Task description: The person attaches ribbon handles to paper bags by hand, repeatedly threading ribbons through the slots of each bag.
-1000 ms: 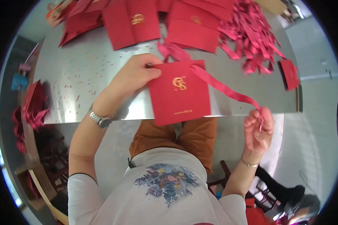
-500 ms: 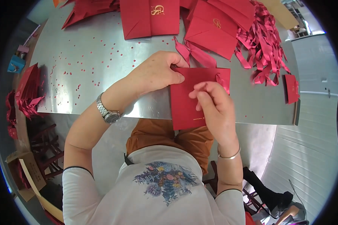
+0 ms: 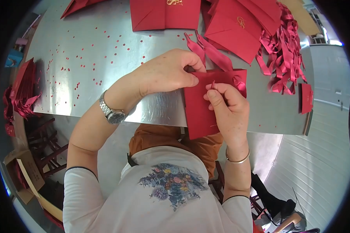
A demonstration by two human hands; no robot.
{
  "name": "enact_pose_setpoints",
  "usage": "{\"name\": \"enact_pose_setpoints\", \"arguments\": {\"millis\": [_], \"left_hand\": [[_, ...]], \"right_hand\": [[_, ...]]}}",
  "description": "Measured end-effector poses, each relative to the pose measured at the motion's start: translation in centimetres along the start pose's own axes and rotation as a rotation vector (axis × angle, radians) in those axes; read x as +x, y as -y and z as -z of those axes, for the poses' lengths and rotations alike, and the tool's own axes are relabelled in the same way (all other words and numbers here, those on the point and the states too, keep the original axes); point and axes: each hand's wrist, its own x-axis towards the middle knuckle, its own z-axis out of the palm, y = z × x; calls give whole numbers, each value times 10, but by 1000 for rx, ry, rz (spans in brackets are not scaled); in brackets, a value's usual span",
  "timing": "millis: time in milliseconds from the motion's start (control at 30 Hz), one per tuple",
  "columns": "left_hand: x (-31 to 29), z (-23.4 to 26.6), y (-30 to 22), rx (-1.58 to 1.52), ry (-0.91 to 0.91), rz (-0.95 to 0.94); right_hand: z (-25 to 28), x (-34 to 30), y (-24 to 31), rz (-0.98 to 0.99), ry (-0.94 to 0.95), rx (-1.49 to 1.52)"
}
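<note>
A flat red paper gift bag (image 3: 200,110) lies over the near edge of the shiny metal table (image 3: 85,50), hanging partly past it. My left hand (image 3: 165,72) presses down on the bag's top edge, fingers curled over it. My right hand (image 3: 227,106) rests on the bag and pinches the thin end of a red ribbon (image 3: 212,84) at the bag's top. The rest of that ribbon (image 3: 210,52) trails away up the table behind my hands.
More flat red bags (image 3: 237,31) lie at the table's far side, with a heap of loose red ribbons (image 3: 284,54) at the right. Small red paper dots (image 3: 74,77) litter the tabletop. Another stack of red bags (image 3: 21,91) stands off the left edge, with cardboard boxes (image 3: 25,174) lower left.
One second ago my right hand pulled the ribbon out far to the right of the bag. It has since come back onto the bag and now pinches the ribbon end at the top edge.
</note>
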Motion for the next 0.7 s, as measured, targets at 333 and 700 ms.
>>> {"name": "enact_pose_setpoints", "arguments": {"millis": [333, 700], "left_hand": [[-4, -10, 2, 64, -99, -108], [-5, -11, 6, -48, -55, -72]], "right_hand": [[-5, 8, 5, 388, -105, -602], [0, 21, 11, 97, 39, -513]]}}
